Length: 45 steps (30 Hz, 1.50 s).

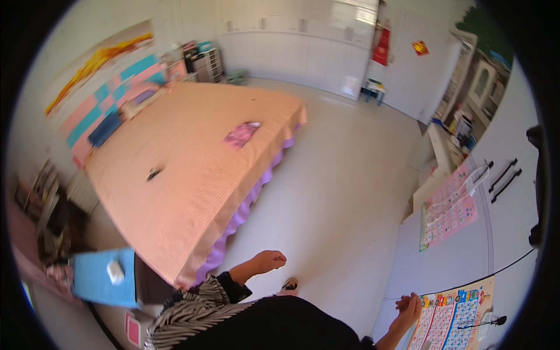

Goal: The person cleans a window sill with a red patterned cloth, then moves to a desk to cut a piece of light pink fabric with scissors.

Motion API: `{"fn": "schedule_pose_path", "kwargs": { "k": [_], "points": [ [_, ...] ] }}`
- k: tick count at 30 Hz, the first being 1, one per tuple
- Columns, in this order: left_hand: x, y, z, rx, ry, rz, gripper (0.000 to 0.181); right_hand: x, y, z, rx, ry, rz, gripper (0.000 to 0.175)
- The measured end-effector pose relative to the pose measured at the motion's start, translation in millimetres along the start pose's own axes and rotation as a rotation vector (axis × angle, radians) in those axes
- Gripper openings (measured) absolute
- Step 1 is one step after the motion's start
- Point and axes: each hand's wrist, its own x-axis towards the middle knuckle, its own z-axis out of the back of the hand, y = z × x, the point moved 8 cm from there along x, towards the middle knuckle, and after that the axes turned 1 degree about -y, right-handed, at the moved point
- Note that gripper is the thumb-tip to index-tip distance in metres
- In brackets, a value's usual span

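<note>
My left hand (271,261) is held out over the floor, its fingers curled in, with nothing visible in it. On the right, my right hand (407,308) hangs beside a wardrobe door with a printed learning chart (450,313); its fingers are bent, and whether they touch or hold anything cannot be made out. A large bed with a peach striped cover (192,144) stands to the left. Lying on it are a folded pink patterned cloth (242,134), a small dark object (153,174) and a dark blue pillow (105,129).
Pale floor (332,175) runs between the bed and the white wardrobe (437,245). At lower left stands a blue-topped table (103,278) bearing a white item (115,272). A small stool (375,91) is near the far door (411,65). A cluttered desk (442,148) lines the right side.
</note>
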Motion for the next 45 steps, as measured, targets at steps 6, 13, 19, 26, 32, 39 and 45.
{"fn": "schedule_pose_path", "kwargs": {
  "k": [6, 13, 19, 26, 32, 39, 45],
  "points": [
    [150, -100, 11, 0.006, 0.066, -0.085, 0.026, 115, 26, -82, -0.023, 0.124, -0.017, 0.017],
    [375, -219, -20, 0.22, 0.12, -0.325, 0.023, 298, -22, -173, -0.069, 0.104, -0.108, 0.017],
    [529, -265, 37, 0.015, -0.038, -0.201, 0.018, 508, -41, -254, -0.09, 0.086, -0.142, 0.016],
    [670, -269, 102, -0.165, -0.286, 0.134, 0.019, 704, -51, -399, -0.145, 0.271, -0.152, 0.015],
    [881, -310, 152, -0.073, -0.256, 0.082, 0.02, 842, -72, -483, -0.208, 0.158, -0.18, 0.016],
    [1140, -471, 135, 0.122, -0.104, -0.315, 0.021, 991, -75, -545, -0.259, 0.1, -0.173, 0.016],
    [1273, -508, 88, 0.011, 0.008, -0.108, 0.019, 1114, -174, -584, -0.335, 0.091, -0.457, 0.016]
  ]
}}
